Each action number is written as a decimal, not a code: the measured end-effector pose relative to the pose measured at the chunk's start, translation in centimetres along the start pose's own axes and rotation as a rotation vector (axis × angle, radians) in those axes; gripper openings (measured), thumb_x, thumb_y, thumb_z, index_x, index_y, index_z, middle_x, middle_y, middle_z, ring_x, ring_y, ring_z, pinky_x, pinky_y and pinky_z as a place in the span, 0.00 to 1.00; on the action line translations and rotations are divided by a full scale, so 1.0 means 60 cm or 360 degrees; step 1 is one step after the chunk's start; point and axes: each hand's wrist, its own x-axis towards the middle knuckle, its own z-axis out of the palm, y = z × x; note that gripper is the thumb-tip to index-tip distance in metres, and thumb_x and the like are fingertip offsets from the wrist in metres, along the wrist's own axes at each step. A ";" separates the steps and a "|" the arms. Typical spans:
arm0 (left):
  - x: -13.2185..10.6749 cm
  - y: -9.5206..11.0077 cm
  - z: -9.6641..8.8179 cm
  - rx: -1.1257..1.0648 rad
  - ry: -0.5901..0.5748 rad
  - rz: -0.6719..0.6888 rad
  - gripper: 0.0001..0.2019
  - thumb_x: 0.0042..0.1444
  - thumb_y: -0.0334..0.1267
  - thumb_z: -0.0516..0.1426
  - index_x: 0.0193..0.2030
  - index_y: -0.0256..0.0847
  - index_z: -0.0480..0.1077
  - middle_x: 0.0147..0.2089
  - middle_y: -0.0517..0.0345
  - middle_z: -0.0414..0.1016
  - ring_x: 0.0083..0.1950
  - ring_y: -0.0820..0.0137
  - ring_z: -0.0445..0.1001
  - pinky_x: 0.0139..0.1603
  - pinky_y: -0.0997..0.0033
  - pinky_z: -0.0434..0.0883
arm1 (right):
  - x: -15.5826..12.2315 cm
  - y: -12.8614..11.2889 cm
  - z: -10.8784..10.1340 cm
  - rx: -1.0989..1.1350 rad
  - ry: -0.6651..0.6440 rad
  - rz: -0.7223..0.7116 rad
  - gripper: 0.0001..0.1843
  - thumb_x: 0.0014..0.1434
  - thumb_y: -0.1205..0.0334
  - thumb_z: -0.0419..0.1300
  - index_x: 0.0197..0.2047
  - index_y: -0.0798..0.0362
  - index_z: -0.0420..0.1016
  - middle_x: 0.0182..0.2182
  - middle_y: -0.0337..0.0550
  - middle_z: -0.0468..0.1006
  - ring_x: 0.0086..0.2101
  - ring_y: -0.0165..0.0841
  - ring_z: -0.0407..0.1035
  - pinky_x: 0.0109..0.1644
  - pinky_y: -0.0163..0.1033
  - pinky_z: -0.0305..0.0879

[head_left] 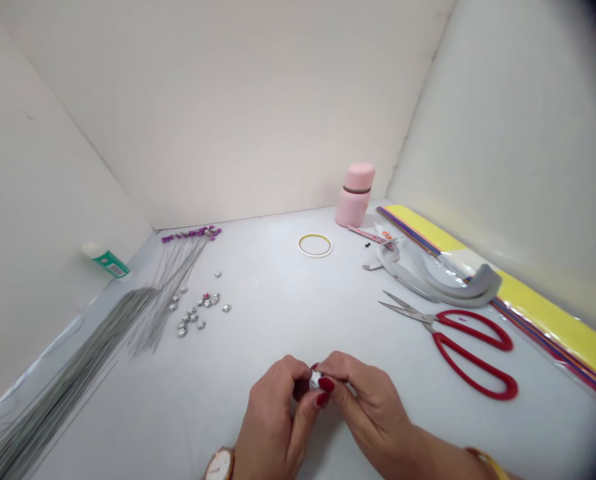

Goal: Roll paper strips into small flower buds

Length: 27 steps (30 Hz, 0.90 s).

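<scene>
My left hand (273,410) and my right hand (365,400) meet low in the middle of the white table (278,280). Both pinch one small silver folded piece (315,380) between fingertips and thumbs. The piece is mostly hidden by my red-nailed fingers. A watch sits on my left wrist and a gold bangle on my right. Several similar small silver pieces (198,310) lie scattered to the far left of my hands.
A bundle of thin metal wires (78,373) lies along the left, some tipped with purple bits (191,233). Red-handled scissors (458,340) lie open at right, beside grey strips (443,280) and coloured paper sheets (553,313). A pink bottle (355,193), tape ring (315,245) and glue bottle (105,260) stand further back.
</scene>
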 end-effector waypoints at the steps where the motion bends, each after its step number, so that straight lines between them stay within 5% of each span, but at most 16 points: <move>1: 0.000 -0.001 0.001 0.0028 -0.0003 0.0017 0.06 0.57 0.34 0.47 0.32 0.40 0.62 0.26 0.60 0.66 0.26 0.72 0.66 0.28 0.75 0.63 | -0.001 0.000 0.000 0.0020 -0.0021 0.0016 0.09 0.61 0.67 0.46 0.33 0.52 0.66 0.24 0.37 0.69 0.25 0.26 0.66 0.30 0.29 0.63; 8: -0.001 0.001 0.004 0.0036 0.0051 0.0064 0.06 0.58 0.31 0.45 0.31 0.42 0.58 0.24 0.63 0.62 0.24 0.74 0.62 0.25 0.77 0.60 | -0.001 -0.003 0.000 -0.0141 -0.0168 0.0175 0.10 0.62 0.64 0.42 0.32 0.52 0.61 0.22 0.37 0.65 0.23 0.28 0.61 0.27 0.32 0.59; 18: -0.003 -0.001 0.003 0.0219 -0.0038 0.0265 0.09 0.59 0.35 0.43 0.27 0.42 0.56 0.22 0.62 0.59 0.22 0.73 0.59 0.23 0.74 0.57 | -0.003 -0.005 -0.001 -0.0278 -0.0151 -0.0158 0.10 0.62 0.65 0.41 0.29 0.50 0.56 0.22 0.35 0.62 0.22 0.27 0.57 0.26 0.30 0.56; 27: -0.002 0.000 0.006 0.0128 0.0086 0.0351 0.11 0.58 0.33 0.44 0.25 0.43 0.49 0.20 0.65 0.50 0.21 0.73 0.55 0.21 0.74 0.52 | 0.001 -0.024 -0.003 -0.0424 -0.0177 -0.0160 0.16 0.65 0.58 0.35 0.30 0.50 0.57 0.21 0.36 0.66 0.21 0.27 0.61 0.26 0.28 0.60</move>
